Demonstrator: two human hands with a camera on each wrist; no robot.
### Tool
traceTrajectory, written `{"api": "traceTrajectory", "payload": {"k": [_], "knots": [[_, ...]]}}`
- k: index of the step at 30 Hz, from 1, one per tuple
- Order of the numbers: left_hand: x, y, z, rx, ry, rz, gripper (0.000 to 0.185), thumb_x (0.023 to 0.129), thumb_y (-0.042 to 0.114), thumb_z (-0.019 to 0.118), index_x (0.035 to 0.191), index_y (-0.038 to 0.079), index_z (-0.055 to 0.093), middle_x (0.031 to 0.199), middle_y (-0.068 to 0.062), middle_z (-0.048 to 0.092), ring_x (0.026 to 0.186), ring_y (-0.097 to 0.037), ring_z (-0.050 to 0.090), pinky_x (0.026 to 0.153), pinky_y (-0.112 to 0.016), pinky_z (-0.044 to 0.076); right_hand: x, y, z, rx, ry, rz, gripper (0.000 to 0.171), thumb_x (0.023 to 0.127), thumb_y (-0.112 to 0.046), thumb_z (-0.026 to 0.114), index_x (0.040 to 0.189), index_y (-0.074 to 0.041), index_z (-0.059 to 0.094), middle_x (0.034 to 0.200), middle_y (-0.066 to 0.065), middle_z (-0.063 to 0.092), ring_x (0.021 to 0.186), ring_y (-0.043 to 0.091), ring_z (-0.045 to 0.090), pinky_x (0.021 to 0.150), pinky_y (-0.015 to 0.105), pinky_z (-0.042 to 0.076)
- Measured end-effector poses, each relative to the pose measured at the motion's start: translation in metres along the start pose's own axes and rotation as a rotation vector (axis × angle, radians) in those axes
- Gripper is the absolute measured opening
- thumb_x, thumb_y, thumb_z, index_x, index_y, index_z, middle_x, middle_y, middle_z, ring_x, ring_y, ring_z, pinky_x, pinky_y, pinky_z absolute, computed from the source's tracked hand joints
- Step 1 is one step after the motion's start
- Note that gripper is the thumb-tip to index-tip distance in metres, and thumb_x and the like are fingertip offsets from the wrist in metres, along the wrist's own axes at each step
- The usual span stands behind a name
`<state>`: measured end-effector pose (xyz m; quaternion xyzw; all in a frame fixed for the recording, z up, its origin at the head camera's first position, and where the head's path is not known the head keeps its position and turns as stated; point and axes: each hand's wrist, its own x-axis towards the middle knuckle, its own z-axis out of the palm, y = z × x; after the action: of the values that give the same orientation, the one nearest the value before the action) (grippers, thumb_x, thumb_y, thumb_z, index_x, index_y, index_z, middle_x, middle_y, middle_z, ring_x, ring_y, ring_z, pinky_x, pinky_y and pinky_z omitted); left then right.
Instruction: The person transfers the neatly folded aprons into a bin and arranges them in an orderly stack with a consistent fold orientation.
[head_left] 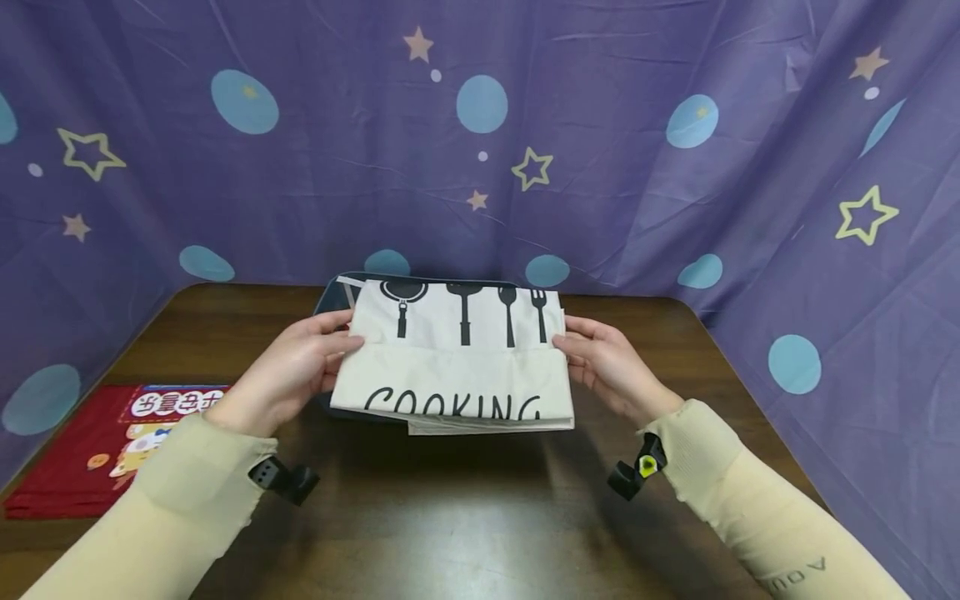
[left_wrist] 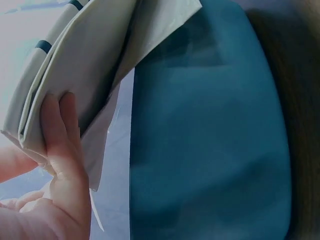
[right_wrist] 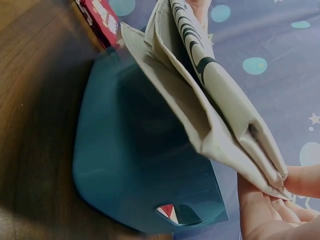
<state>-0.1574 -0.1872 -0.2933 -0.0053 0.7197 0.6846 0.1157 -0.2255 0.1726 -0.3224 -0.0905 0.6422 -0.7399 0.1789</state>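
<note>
Both hands held a folded cloth (head_left: 453, 358) above a teal bin (right_wrist: 135, 165). The left hand (head_left: 296, 371) pinched its left edge, the right hand (head_left: 607, 362) its right edge, fingers apparently underneath. A red book (head_left: 97, 450) lay left of the bin.
</note>
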Motion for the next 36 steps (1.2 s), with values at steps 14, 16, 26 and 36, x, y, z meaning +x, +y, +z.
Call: {"api": "traceTrajectory", "payload": {"k": [14, 16, 26, 36], "knots": [[0.006, 0.008, -0.01, 0.088, 0.026, -0.011, 0.068, 0.104, 0.016, 0.049, 0.159, 0.005, 0.011, 0.1, 0.015, 0.067, 0.084, -0.003, 0.07, 0.075, -0.027, 0.06, 0.014, -0.008, 0.009, -0.019, 0.007, 0.009, 0.054, 0.1, -0.003, 0.049, 0.15, 0.004, 0.031, 0.104, -0.001, 0.068, 0.089, 0.007, 0.068, 0.078, 0.026, 0.059], [0.007, 0.011, -0.012, 0.09, 0.033, -0.023, 0.068, 0.103, 0.016, 0.049, 0.159, 0.005, 0.01, 0.099, 0.016, 0.067, 0.083, -0.002, 0.07, 0.075, -0.026, 0.06, 0.016, -0.01, 0.01, -0.022, 0.008, 0.007, 0.053, 0.1, -0.003, 0.05, 0.15, 0.004, 0.031, 0.105, -0.001, 0.067, 0.088, 0.008, 0.069, 0.077, 0.026, 0.059], [0.016, 0.022, -0.023, 0.149, 0.062, -0.059, 0.066, 0.104, 0.02, 0.048, 0.159, 0.007, 0.014, 0.096, 0.017, 0.066, 0.08, -0.003, 0.069, 0.075, -0.025, 0.059, 0.024, -0.016, 0.017, -0.01, 0.019, 0.022, 0.053, 0.101, -0.004, 0.051, 0.15, 0.002, 0.033, 0.106, 0.0, 0.067, 0.089, 0.009, 0.069, 0.078, 0.026, 0.058], [0.029, 0.028, -0.031, 0.192, 0.056, -0.094, 0.064, 0.106, 0.022, 0.045, 0.16, 0.01, 0.012, 0.108, 0.008, 0.061, 0.084, -0.004, 0.067, 0.077, -0.026, 0.058, 0.038, -0.02, 0.023, -0.007, 0.046, 0.035, 0.052, 0.101, -0.005, 0.052, 0.149, 0.001, 0.035, 0.12, 0.008, 0.061, 0.087, 0.008, 0.069, 0.077, 0.025, 0.058]]}}
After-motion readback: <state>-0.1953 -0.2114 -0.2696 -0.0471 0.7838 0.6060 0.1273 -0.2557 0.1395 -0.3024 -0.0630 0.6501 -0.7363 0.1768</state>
